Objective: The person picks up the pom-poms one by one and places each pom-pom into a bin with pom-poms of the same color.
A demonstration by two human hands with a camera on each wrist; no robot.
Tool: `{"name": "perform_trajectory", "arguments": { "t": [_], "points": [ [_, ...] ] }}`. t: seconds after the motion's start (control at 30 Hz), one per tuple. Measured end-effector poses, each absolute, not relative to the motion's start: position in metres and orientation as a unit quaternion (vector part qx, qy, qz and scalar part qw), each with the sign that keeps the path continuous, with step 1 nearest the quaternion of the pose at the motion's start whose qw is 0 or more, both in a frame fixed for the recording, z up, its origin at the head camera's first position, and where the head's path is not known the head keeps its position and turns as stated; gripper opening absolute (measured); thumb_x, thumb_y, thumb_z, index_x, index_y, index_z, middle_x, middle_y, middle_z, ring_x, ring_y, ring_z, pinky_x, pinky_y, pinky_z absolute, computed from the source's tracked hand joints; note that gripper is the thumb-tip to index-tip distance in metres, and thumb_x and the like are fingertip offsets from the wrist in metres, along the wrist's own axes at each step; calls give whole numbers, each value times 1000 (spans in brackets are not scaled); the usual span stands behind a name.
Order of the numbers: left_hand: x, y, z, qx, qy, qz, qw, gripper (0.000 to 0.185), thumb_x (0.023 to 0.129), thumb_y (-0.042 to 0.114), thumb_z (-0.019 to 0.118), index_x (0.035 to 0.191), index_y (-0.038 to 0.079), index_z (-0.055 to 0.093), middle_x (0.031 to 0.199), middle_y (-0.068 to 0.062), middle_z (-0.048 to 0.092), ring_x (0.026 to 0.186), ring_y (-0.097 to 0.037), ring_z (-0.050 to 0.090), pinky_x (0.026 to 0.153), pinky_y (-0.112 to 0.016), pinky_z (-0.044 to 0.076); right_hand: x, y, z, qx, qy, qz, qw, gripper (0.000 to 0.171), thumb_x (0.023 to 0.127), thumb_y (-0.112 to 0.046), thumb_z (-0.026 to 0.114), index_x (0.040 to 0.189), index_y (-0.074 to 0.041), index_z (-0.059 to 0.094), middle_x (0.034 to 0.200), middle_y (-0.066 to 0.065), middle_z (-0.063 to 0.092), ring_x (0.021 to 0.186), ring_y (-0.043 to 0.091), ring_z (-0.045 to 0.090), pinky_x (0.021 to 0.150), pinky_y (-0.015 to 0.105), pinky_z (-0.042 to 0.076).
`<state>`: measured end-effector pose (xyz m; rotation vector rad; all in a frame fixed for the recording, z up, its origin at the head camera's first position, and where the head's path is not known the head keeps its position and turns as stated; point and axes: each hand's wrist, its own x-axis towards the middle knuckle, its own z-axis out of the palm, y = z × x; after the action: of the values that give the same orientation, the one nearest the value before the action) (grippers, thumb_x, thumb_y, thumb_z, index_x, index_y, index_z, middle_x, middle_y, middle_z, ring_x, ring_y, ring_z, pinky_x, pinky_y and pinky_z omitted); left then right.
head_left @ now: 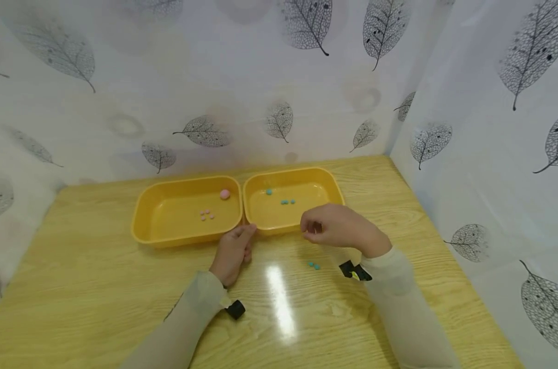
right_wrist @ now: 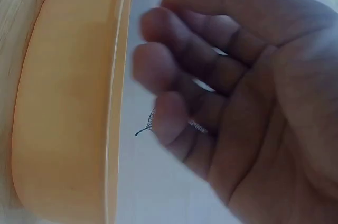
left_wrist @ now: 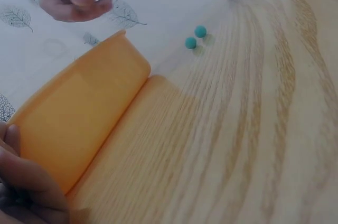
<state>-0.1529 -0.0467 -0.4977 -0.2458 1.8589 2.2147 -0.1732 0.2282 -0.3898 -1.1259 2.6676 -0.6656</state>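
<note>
Two yellow trays stand side by side on the wooden table. The left tray [head_left: 140, 215] holds one larger pink ball [head_left: 224, 194] and a few small pink beads [head_left: 207, 215]. Several teal beads [head_left: 287, 202] lie in the right tray [head_left: 336, 187]. My left hand [head_left: 241, 240] rests flat on the table, its fingertips touching the front rims where the trays meet; its fingers [left_wrist: 24, 192] lie against the tray wall [left_wrist: 79, 113]. My right hand [head_left: 322, 228] hovers by the right tray's front rim [right_wrist: 68, 102], its fingers [right_wrist: 174, 81] loosely curled with nothing seen in them. Two teal beads [head_left: 313, 265] [left_wrist: 195, 37] lie on the table below it.
White sheets printed with grey leaves close off the back [head_left: 260, 102] and the right side [head_left: 491, 154]. The table [head_left: 76, 287] stretches bare to the left and front. Black camera mounts sit on the left wrist [head_left: 235, 309] and the right wrist [head_left: 354, 270].
</note>
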Motion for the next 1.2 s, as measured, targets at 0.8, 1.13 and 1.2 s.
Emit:
{"name": "perform_trajectory", "arguments": {
  "t": [0.8,1.13,1.2],
  "points": [
    [-151,-46,-495,-75,641,755,113,38,102,37,67,104,0,68,62,2,44,53,-9,39,50,-24,38,-163,202,-427,-176,899,-166,365,47,77,14,60,54,-20,36,47,-5,35,42,9,31,45,24,26],
    [-151,-46,-494,-77,639,757,114,36,103,36,66,106,0,69,63,2,44,53,-9,40,50,-24,39,-170,197,-433,-264,924,-110,255,28,89,0,70,74,-17,54,67,-6,45,62,10,42,61,26,35],
    [-151,-46,-494,-76,639,757,115,37,103,36,66,106,0,69,63,2,44,53,-9,39,50,-24,38,-172,196,-435,-282,925,-109,228,30,91,-1,69,75,-18,50,70,-6,41,66,10,38,64,27,32]
  ]
}}
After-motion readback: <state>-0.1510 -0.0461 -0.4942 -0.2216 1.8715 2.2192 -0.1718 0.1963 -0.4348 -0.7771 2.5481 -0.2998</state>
